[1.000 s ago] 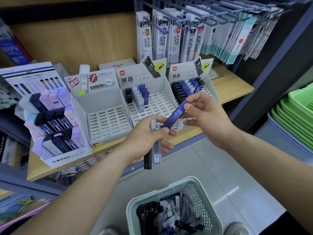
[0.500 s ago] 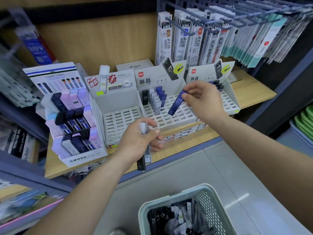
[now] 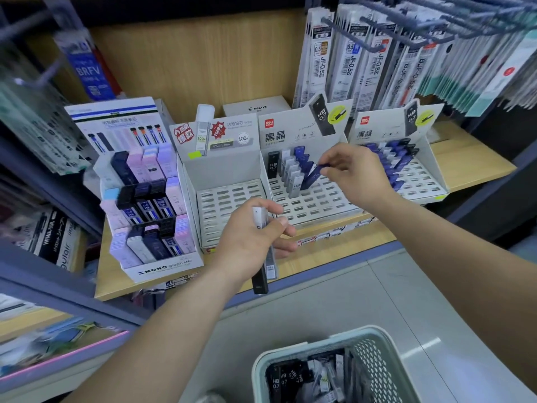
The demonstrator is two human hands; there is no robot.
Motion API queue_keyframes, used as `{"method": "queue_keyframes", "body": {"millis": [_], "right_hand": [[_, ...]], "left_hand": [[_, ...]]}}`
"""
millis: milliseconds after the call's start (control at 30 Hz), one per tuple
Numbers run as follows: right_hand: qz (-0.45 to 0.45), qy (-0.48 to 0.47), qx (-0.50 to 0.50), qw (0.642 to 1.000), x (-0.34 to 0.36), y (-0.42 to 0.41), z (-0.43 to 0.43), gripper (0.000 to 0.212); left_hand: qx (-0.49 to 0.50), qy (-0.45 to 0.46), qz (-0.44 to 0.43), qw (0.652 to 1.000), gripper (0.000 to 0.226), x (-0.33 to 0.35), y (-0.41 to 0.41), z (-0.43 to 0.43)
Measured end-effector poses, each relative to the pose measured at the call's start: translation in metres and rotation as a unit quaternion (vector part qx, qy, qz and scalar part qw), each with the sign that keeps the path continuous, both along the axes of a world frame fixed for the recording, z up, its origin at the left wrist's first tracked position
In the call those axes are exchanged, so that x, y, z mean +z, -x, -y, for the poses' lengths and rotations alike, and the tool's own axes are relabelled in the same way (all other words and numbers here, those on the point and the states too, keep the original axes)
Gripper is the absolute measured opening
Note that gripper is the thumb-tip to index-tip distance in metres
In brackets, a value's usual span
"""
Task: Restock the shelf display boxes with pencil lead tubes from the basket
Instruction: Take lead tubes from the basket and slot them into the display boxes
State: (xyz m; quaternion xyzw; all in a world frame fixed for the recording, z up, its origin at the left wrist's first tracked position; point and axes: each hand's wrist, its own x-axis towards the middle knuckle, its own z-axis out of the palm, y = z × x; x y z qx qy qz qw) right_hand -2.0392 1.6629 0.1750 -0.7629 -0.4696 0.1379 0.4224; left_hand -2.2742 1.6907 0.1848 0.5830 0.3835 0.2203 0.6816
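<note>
Standing nearest on the floor, a pale plastic basket (image 3: 374, 365) with a perforated wall is seen, and a loose heap of black and clear lead tubes (image 3: 290, 379) is held in it. Above it, before the front edge of the wooden shelf (image 3: 334, 245), a few slim tubes (image 3: 263, 274), one black and one clear among them, are gripped upright in the curled left hand (image 3: 250, 237), their lower ends hanging free. Further in, a blue tube (image 3: 312, 175) is pinched at its top end between thumb and fingertips of the right hand (image 3: 354, 173). It is tilted over the slotted tray of the middle display box (image 3: 313, 202), just in front of the blue row standing there. Whether its lower end is seated cannot be told.

A jam is judged likely if the tube is pressed down while tilted, since the slots are narrow. The neighbouring upright tubes could be knocked over by the knuckles. The bundle in the left hand could slip, as smooth plastic is held only by its upper half.

The tubes are flat, rectangular and glossy. The boxes are made of white printed card with grids of oblong slots. An empty box (image 3: 226, 196) is set to the left, and a part-filled box (image 3: 421, 181) towards the shelf's right end. Along the back edge, thin packets (image 3: 348, 59) are hung from metal pegs.
</note>
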Motion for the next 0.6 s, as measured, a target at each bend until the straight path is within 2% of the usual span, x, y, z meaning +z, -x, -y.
{"method": "queue_keyframes", "body": {"millis": [300,433,533,600], "right_hand": [[0.049,0.006,-0.016,0.999,-0.013,0.011,-0.009,0.012],[0.061,-0.024,-0.027,0.997,-0.001,0.022,0.005,0.013],[-0.012,-0.010,-0.018,1.000,0.013,0.046,0.040,0.007],[-0.102,0.030,0.011,0.994,0.016,0.064,0.071,0.006]], "left_hand": [[0.004,-0.004,0.000,1.000,0.009,0.001,-0.002,0.001],[0.008,0.001,0.009,1.000,0.009,0.003,-0.002,0.002],[0.020,0.020,0.041,0.999,0.010,0.009,-0.007,0.004],[0.031,0.023,0.057,0.998,0.010,0.012,-0.014,0.007]]}}
